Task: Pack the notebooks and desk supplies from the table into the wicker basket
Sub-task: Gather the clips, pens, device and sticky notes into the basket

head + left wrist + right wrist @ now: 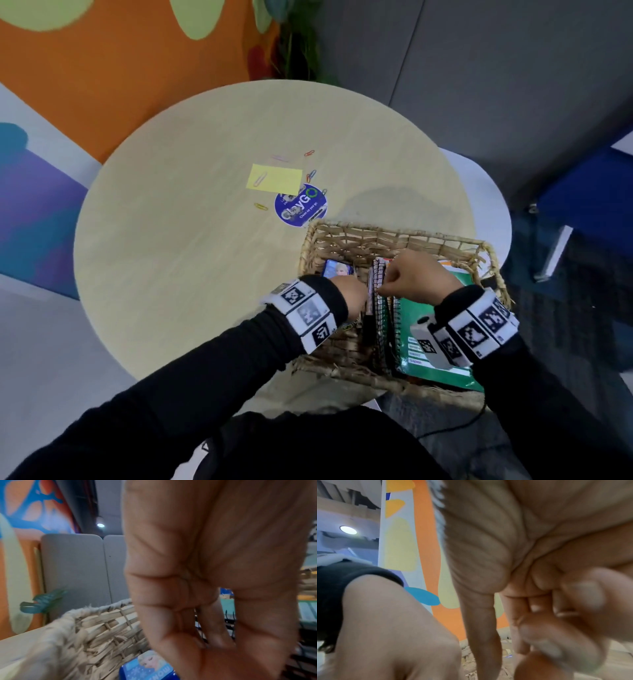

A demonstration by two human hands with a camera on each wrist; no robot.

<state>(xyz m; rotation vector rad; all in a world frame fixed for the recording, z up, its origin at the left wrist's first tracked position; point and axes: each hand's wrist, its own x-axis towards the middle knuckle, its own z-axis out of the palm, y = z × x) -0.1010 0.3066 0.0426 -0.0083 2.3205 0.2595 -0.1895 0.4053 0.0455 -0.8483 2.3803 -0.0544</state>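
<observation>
The wicker basket (394, 233) (96, 626) stands at the near right of the round table (191, 260). Inside it, spiral notebooks (380, 318) stand on edge beside a green notebook (442, 363), and a small blue picture box (337, 269) (147, 668) lies at the left. My right hand (414, 279) (539, 574) is curled and pinches the top spiral edge of one upright notebook. My left hand (349, 291) (205, 574) reaches down on that notebook's left side with its fingers curled around it. A yellow sticky pad (274, 178) and loose paper clips (310, 153) lie mid-table.
A round blue sticker (301, 205) is on the tabletop just beyond the basket. More clips (261, 206) lie left of it. The table's left half is bare wood. Grey panels and a plant (294, 44) stand behind, and a blue seat (582, 205) is at the right.
</observation>
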